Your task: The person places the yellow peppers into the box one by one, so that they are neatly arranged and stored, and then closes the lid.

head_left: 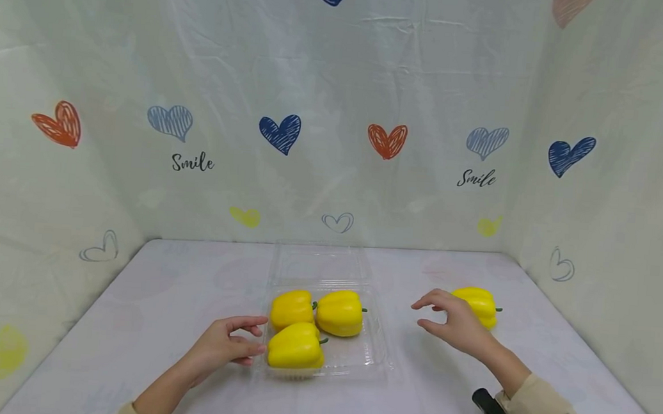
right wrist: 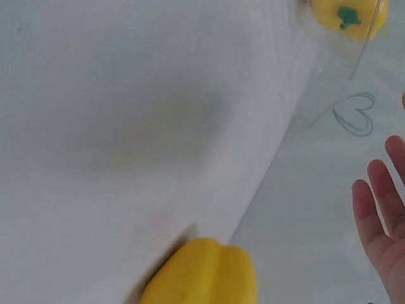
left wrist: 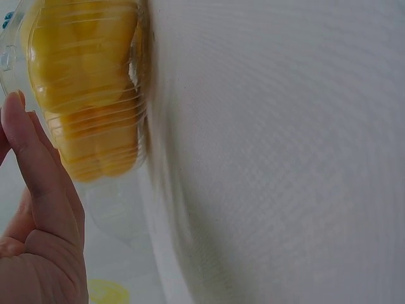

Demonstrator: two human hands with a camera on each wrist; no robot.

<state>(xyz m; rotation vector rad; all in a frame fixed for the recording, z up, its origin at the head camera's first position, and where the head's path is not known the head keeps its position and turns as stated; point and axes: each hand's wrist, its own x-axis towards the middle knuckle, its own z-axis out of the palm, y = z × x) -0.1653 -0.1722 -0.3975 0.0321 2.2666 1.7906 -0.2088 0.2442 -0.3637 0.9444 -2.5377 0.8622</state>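
Yellow loose pepper (head_left: 477, 304): right of the clear container (head_left: 350, 357), long axis roughly crosswise, stem (head_left: 499, 310) facing away from it. Right hand (head_left: 456, 321) nearer, empty, digits apart; left hand (head_left: 221, 343), digits parted, at the container's left rim.

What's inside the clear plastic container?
Three yellow peppers lie in the container; some bare base shows at its near right. The base beneath the peppers is covered, so unseen.

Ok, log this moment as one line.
left hand: at left edge of clear container; right hand: empty; clear container: open, three yellow peppers inside; fourth pepper: on table, right of container
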